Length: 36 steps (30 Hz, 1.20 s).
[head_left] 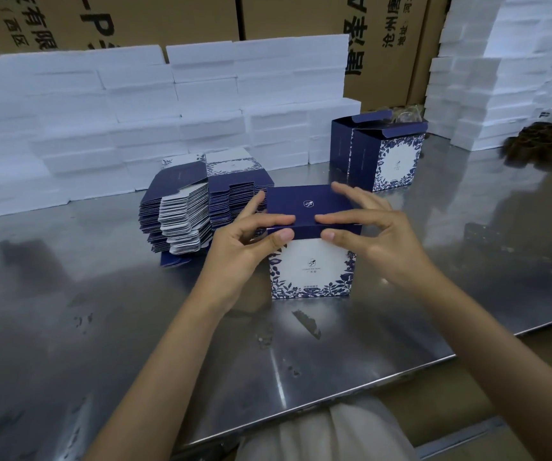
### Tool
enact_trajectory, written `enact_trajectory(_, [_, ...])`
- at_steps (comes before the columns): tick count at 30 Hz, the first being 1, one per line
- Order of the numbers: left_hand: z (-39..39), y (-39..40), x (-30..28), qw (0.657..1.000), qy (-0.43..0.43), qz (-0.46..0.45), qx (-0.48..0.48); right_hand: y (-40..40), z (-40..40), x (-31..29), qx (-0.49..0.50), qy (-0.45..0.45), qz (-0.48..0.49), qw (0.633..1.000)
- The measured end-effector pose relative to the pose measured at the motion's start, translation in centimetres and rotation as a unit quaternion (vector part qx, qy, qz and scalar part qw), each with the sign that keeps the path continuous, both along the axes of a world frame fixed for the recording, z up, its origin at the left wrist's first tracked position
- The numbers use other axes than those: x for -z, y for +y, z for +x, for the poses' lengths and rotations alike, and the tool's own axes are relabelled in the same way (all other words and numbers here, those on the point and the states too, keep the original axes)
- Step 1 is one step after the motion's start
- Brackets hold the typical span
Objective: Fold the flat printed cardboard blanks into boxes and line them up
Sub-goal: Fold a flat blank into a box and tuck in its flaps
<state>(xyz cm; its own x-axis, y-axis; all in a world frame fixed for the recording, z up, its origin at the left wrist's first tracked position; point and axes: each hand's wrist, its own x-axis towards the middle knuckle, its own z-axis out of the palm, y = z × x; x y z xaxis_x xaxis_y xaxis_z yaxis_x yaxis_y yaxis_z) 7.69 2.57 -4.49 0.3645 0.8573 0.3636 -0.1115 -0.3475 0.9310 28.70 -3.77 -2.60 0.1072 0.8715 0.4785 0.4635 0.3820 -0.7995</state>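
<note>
head view: box [311, 264] upright, printed front facing camera.

Single head-worn wide-angle camera looked forward and down, close over steel table [68, 294]. Both forearms entered from 6 o'clock. Foam-block wall [135, 111] closed view at 12 o'clock. Frame edges bent. No second view.

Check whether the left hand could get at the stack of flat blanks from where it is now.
Probably yes. The left hand pinches the lid edge of the box, and the stack of flat blanks sits just behind and left of it on the table, with nothing between. It would have to let go first.
</note>
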Motion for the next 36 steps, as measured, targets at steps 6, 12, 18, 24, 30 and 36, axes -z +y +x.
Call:
enact_trajectory(6, [2.1, -0.6, -0.6, 0.999, 0.029, -0.01, -0.016, -0.1, 2.0, 1.6, 0.182, -0.176, 0.157, 0.955])
enact_trajectory(12, [10.9, 0.6, -0.4, 0.999, 0.031, 0.021, -0.03, 1.2, 2.1, 2.9, 0.305, -0.325, 0.188, 0.875])
enact_trajectory(18, [20.0, 5.0, 0.0, 0.998, 0.055, 0.015, -0.002, 4.4, 6.9, 3.8, 0.368, -0.285, 0.037, 0.884])
enact_trajectory(24, [26.1, 9.0, -0.3, 0.994, 0.097, -0.002, 0.04, 8.8, 12.3, 3.8, 0.383, -0.229, -0.001, 0.895])
enact_trajectory(30, [28.5, 11.4, -0.8, 0.994, 0.094, -0.025, 0.055, 12.2, 15.3, 4.4, 0.386, -0.227, -0.003, 0.894])
enact_trajectory(36, [28.9, 11.8, -1.0, 0.989, 0.125, -0.038, 0.063, 13.8, 16.3, 4.5, 0.391, -0.246, -0.021, 0.886])
